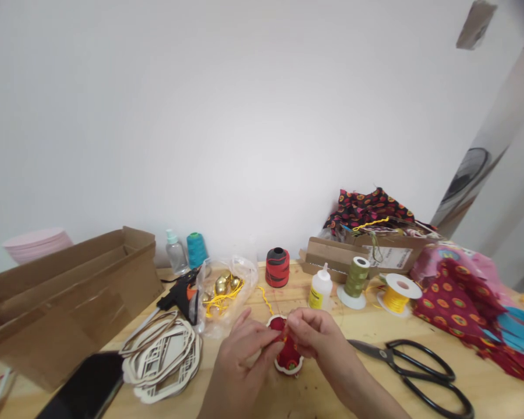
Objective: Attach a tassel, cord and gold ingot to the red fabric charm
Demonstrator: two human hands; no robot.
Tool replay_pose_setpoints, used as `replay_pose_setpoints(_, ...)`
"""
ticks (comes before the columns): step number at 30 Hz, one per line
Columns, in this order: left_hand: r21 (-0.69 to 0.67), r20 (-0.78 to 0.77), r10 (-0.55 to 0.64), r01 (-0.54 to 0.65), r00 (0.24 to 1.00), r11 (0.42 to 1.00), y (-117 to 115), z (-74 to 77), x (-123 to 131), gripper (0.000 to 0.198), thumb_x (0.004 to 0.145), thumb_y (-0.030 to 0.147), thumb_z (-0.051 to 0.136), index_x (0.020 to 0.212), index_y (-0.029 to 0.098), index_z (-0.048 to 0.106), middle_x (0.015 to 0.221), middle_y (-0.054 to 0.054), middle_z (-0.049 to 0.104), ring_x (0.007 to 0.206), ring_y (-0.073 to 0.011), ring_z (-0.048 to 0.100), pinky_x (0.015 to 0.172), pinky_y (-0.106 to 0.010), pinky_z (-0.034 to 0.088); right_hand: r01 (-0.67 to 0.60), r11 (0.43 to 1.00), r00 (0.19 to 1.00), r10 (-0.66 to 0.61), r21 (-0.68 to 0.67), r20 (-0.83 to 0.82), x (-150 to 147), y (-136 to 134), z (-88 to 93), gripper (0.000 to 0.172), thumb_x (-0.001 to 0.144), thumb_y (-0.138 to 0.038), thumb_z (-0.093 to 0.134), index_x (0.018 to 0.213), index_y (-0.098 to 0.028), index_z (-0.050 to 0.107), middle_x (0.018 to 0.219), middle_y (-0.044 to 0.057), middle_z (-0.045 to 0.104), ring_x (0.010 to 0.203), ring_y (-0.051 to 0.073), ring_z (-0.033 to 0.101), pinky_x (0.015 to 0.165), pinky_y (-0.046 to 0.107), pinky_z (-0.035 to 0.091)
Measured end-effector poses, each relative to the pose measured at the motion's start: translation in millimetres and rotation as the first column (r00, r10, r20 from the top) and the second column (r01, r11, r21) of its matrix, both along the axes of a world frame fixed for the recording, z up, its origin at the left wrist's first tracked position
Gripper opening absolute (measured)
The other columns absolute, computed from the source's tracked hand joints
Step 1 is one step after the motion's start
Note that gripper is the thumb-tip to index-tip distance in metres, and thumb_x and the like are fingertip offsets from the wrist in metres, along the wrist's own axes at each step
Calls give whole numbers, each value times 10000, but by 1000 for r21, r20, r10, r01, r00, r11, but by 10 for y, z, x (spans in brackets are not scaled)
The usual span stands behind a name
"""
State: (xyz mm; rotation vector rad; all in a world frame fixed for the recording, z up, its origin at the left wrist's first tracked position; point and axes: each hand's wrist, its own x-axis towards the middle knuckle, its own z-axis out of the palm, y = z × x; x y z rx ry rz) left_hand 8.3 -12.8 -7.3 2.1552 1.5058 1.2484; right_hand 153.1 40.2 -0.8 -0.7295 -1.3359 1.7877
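A dark red patterned fabric piece with a pale scalloped edge (289, 356) lies on the wooden table, partly covered by my fingers. Over it, my left hand (247, 355) is closed in a pinch, thumb against index finger. My right hand (317, 334) pinches just beside, its fingertips almost meeting those of the left. Whatever small thing sits between the fingertips is too small to make out. From behind the piece a twisted yellow cord (265, 298) runs out toward the back. A spool of red and black thread (278, 267) stands farther back.
Black-handled scissors (390, 352) lie to the right, near a glue bottle (320, 289), green thread (357, 276) and a yellow cord spool (397, 294). Leftward are wooden cut-outs (170, 364), a glue gun (181, 297), a plastic bag with bells (227, 291) and a cardboard box (78, 297).
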Motion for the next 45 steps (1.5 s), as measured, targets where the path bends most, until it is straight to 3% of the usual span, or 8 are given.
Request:
replay_pose_setpoints(11,58,0,64,-64,998,996,22,-56,-20,126,744,205,536,830,245,619,696,36,661,644,-115,596,920,-384,357,19,998,996,-25,66,81,-41,6,-59,355,571,-443,677,600,-120,532,503,-32,487,432,47,361,427,178,253)
replay_pose_setpoints(17,146,-13,13,-11,1000,989,31,-13,-11,86,724,176,553,699,210,628,558,47,619,507,-88,567,927,-440,347,-112,992,994,110,-61,-25,-24,-18,-79,350,632,-436,644,596,-126,486,479,-55,424,413,31,280,416,175,195)
replay_pose_setpoints(25,120,-11,22,-20,1000,993,23,27,6,88,719,185,558,658,193,620,531,37,600,494,-98,564,915,-486,343,-242,958,964,218,-156,-155,-4,-56,-45,335,671,-420,624,592,-126,485,496,-51,389,445,45,269,445,192,173)
replay_pose_setpoints(31,52,-27,28,-27,999,998,16,-9,-40,90,731,228,556,796,222,619,625,35,635,570,-109,588,936,-459,329,-125,989,992,122,-74,-43,-2,-13,-44,308,668,-386,637,595,-118,502,483,-50,425,408,30,272,416,181,175)
replay_pose_setpoints(34,96,-49,23,-19,999,995,12,-10,-45,95,745,203,535,797,220,614,624,38,623,568,-101,580,943,-438,323,-73,997,997,72,-38,-22,4,-4,-34,287,689,-371,622,614,-112,522,479,-47,431,416,33,283,419,180,174)
replay_pose_setpoints(38,182,-65,20,-8,998,983,2,18,-33,98,737,157,537,756,216,613,575,50,592,549,-99,566,951,-449,295,-61,998,993,57,-32,-105,-10,-32,-35,251,700,-327,618,596,-112,540,511,-38,430,433,39,293,431,189,186)
replay_pose_setpoints(45,162,65,-21,10,998,987,-62,90,3,97,721,127,539,703,197,604,569,43,595,523,-93,560,945,-432,314,17,1000,947,-11,14,-320,-112,-130,-75,204,644,-324,656,566,-155,573,592,-17,417,509,84,351,472,217,257)
